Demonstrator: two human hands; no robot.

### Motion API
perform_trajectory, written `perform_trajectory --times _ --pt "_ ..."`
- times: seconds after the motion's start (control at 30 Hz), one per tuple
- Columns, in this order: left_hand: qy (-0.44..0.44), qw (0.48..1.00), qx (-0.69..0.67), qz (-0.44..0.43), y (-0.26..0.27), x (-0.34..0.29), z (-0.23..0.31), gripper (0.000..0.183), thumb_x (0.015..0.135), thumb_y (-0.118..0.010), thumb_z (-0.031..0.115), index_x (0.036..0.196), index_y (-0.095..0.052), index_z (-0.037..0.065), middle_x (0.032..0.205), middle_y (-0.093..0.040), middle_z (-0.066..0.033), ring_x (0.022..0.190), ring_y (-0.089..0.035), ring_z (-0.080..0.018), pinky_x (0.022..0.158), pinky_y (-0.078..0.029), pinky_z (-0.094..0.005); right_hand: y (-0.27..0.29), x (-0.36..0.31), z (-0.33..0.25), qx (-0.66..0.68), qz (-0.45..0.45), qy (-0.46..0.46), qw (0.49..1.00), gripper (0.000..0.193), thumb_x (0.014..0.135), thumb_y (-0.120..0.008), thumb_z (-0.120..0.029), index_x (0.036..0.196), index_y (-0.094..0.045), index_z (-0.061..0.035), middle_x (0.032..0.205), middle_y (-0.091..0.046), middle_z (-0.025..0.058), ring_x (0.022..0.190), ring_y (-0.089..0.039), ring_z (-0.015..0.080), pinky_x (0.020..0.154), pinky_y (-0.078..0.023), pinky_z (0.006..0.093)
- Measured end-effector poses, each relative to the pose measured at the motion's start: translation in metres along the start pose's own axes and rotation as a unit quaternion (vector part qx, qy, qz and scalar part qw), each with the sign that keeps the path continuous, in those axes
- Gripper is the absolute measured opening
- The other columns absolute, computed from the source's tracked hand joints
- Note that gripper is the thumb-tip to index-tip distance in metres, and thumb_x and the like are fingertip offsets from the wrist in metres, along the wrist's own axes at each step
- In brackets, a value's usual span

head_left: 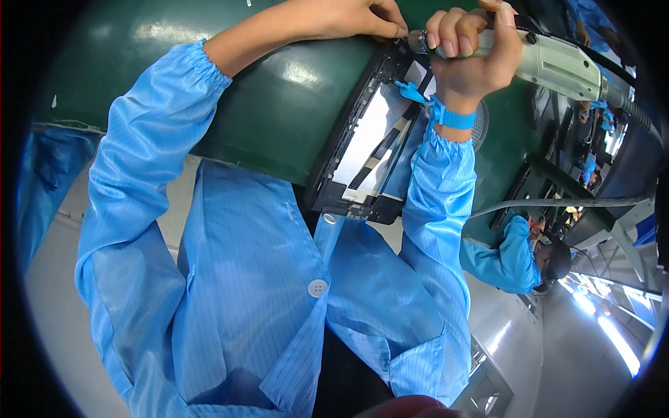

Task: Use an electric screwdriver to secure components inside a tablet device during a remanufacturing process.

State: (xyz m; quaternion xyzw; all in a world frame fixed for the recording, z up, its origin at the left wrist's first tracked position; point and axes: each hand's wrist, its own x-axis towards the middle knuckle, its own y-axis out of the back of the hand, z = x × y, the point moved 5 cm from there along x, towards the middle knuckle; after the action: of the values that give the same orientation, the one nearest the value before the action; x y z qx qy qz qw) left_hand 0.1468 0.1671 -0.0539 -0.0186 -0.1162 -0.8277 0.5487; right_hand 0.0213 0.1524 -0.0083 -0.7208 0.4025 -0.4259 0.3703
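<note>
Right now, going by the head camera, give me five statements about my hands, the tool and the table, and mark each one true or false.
1. The right hand grips a pale power tool. True.
2. The wrist strap is on the left wrist. False: the blue wrist strap is around the right wrist.
3. The left hand has its fingertips close to the tool's front end, by the far end of the dark-framed panel. True.
4. The table is white. False: the table is dark green.
5. The coat is red with a black button. False: the coat is blue and the button is white.
</note>
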Motion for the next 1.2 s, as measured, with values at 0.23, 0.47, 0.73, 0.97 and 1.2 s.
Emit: perform_trajectory --times 0.23,0.47,0.73,0.97,1.2 --pt "0.007 1.000 0.000 -0.011 -0.003 0.002 0.005 0.022 0.084 -0.069 0.014 0.099 -0.073 -0.002 0.082 -0.073 -0.0174 0.071 -0.068 -0.0171 0.068 -0.053 -0.0312 0.004 -0.004 -0.005 0.037 0.028 0.005 0.999 0.031 0.103 -0.041 -0.028 0.106 -0.054 -0.0001 0.051 -0.033 -0.0023 0.041 -0.034 0.0110 0.043 -0.037 0.0272" --pt "0.010 1.000 0.017 -0.014 -0.002 0.001 0.008 0.022 0.084 -0.068 0.014 0.099 -0.073 -0.001 0.083 -0.074 -0.0172 0.072 -0.069 -0.0182 0.069 -0.053 -0.0319 0.004 -0.005 -0.006 0.024 0.068 -0.010 0.997 0.031 0.103 -0.042 -0.028 0.106 -0.055 -0.0005 0.052 -0.033 -0.0022 0.040 -0.034 0.0106 0.042 -0.037 0.0266" --pt "0.000 1.000 0.016 -0.009 -0.004 0.000 0.007 0.023 0.084 -0.069 0.015 0.099 -0.073 -0.001 0.083 -0.073 -0.0173 0.072 -0.069 -0.0193 0.070 -0.053 -0.0322 0.000 -0.006 -0.002 0.031 0.065 0.001 0.997 0.030 0.104 -0.042 -0.025 0.110 -0.055 0.0004 0.051 -0.032 -0.0031 0.039 -0.033 0.0098 0.041 -0.036 0.0261" --pt "-0.023 0.999 0.030 -0.011 -0.002 0.001 0.012 0.021 0.084 -0.070 0.015 0.097 -0.073 -0.002 0.079 -0.072 -0.0183 0.067 -0.066 -0.0193 0.065 -0.051 -0.0338 -0.015 0.002 -0.009 -0.498 -0.004 -0.030 0.866 0.022 0.104 -0.048 -0.023 0.096 -0.056 -0.0046 0.048 -0.029 -0.0038 0.037 -0.032 0.0094 0.040 -0.035 0.0260" --pt "-0.009 0.999 0.027 -0.016 -0.004 -0.001 0.008 0.021 0.084 -0.070 0.013 0.096 -0.073 -0.003 0.077 -0.071 -0.0187 0.066 -0.065 -0.0179 0.064 -0.050 -0.0331 -0.012 0.002 -0.006 -0.490 0.012 -0.027 0.871 0.030 0.103 -0.052 -0.020 0.076 -0.046 -0.0095 0.047 -0.029 -0.0033 0.036 -0.032 0.0102 0.038 -0.035 0.0266"
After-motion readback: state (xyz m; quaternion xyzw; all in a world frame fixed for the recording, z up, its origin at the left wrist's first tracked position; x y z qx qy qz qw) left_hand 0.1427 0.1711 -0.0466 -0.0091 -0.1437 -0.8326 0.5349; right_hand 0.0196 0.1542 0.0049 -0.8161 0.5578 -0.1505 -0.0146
